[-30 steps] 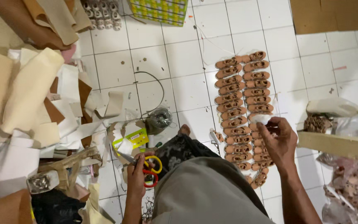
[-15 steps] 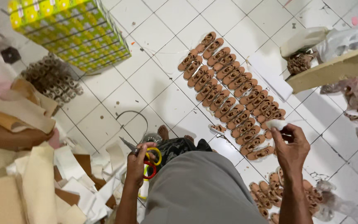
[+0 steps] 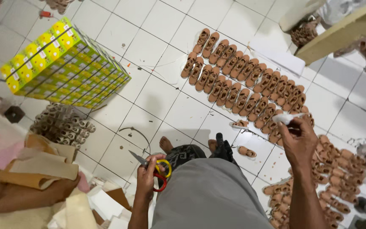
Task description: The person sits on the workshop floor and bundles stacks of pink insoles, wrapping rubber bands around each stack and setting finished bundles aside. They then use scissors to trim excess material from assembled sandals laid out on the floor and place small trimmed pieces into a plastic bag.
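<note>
Fingers of the left hand (image 3: 145, 181) grip scissors (image 3: 155, 167); right hand (image 3: 298, 142) pinches a white scrap (image 3: 285, 118). Blades point out, so a slip could nick the foot (image 3: 166, 144).

Bare white floor tiles (image 3: 157, 97) lie open at frame centre. A yellow-green box stack (image 3: 64, 65) blocks the upper left. Rows of brown sandals (image 3: 242, 85) fill the upper right, and paper scraps (image 3: 43, 169) crowd the lower left.
</note>
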### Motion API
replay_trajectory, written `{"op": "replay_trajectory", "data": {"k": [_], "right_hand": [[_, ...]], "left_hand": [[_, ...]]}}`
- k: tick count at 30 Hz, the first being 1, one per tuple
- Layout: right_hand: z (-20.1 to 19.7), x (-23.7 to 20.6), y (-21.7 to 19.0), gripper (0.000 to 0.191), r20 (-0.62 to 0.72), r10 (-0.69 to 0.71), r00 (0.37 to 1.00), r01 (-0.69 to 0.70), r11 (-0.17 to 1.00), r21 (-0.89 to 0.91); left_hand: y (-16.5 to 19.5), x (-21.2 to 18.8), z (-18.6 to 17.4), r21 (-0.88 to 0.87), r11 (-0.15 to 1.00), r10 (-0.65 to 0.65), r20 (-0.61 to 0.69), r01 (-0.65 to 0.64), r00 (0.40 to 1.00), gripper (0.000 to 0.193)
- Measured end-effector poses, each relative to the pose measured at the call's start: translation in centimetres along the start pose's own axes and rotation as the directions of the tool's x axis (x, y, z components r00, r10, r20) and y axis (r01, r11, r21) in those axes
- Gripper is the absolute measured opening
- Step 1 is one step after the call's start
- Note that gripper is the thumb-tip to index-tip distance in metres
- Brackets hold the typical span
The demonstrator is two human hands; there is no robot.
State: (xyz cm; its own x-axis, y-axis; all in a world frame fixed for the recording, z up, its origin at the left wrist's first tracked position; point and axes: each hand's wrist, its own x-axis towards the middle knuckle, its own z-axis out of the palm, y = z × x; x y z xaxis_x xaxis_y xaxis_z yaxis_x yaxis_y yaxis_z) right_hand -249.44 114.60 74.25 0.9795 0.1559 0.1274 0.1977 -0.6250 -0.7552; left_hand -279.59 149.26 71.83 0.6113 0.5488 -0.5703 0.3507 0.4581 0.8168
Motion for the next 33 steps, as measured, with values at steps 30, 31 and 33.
{"op": "replay_trajectory", "data": {"k": [30, 31, 33], "right_hand": [[5.8, -14.7, -5.2, 0.031, -0.475, 0.441, 0.761, -0.461, 0.883, 0.082], [6.8, -14.8, -5.8, 0.032, -0.489, 0.456, 0.744, -0.468, 0.877, 0.107], [8.9, -14.8, -7.3, 0.033, -0.518, 0.46, 0.721, -0.455, 0.878, 0.148]], "left_hand": [[8.8, 17.4, -5.5, 0.402, 0.904, -0.317, 0.408, 0.143, 0.856, 0.024], [9.1, 18.4, -6.1, 0.394, 0.902, -0.341, 0.408, 0.174, 0.847, 0.024], [9.1, 20.7, -7.3, 0.38, 0.893, -0.401, 0.425, 0.242, 0.811, 0.022]]}}
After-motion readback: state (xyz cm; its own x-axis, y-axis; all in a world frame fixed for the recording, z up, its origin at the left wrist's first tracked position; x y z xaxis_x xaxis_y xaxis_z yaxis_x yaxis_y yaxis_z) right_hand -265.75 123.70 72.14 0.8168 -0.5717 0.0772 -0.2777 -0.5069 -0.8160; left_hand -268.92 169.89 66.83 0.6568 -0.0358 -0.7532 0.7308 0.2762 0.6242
